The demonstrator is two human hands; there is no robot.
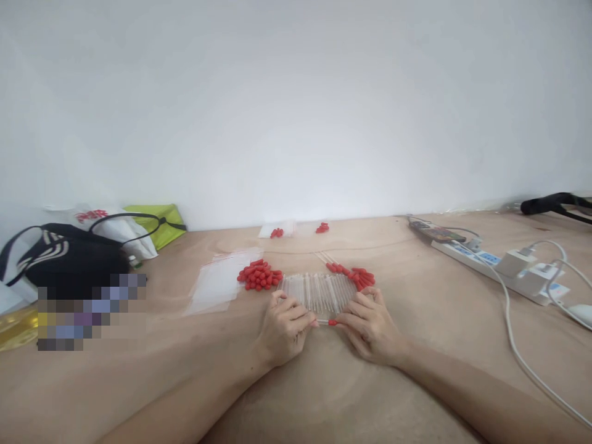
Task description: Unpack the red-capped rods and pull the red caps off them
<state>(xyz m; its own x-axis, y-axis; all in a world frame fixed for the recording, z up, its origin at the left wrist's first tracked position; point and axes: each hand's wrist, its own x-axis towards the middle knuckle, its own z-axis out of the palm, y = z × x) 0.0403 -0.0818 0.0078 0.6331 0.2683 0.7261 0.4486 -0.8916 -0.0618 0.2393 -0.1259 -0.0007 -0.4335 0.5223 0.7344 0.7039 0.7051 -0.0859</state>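
Close to me on the table, my left hand (287, 322) pinches a thin clear dropper tube (322, 321). A red rubber bulb (332, 322) sits at the tube's right end, with the closed fingertips of my right hand (370, 325) on it. Just beyond both hands lies a row of bare clear tubes (319, 293), side by side. Left of that row is a pile of loose red bulbs (259, 275). To its right, several droppers with red bulbs (363, 279) lie together, some with their tubes pointing away from me.
Clear plastic bags (222, 280) are stacked at the left; farther back, small bags (272, 230) lie with red bulbs by them. A black bag (78, 262) stands at far left. On the right are a power strip (490, 262), a phone (435, 232) and a white cable (509, 327).
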